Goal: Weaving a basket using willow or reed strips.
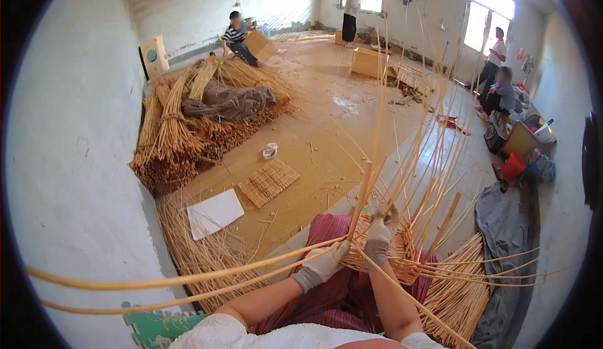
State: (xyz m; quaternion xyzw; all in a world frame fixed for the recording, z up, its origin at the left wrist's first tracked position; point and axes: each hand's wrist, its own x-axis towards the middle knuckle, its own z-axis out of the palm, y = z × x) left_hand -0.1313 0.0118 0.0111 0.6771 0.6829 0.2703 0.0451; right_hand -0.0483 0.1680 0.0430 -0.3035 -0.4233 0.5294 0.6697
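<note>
A partly woven wicker basket [397, 248], with tall upright rods standing round it, rests on my lap over a red striped cloth [330, 226]. Both my hands wear pale gloves with grey cuffs. At the basket's left edge, my left hand [328, 261] is closed around long wicker rods [188, 278] that stretch out to the left. My right hand [382, 226], raised over the near side, has its fingers bent round a thin rod; the fingertips are partly hidden. One loose rod [414, 302] slants down past my right forearm, and others stick out to the right.
Bundled rods [173, 120] under a dark sheet [229, 102] are heaped at left. A woven mat [269, 182] and white board [215, 214] lie on the floor. More rods [461, 286] and grey cloth [502, 223] lie right. Several people are farther back.
</note>
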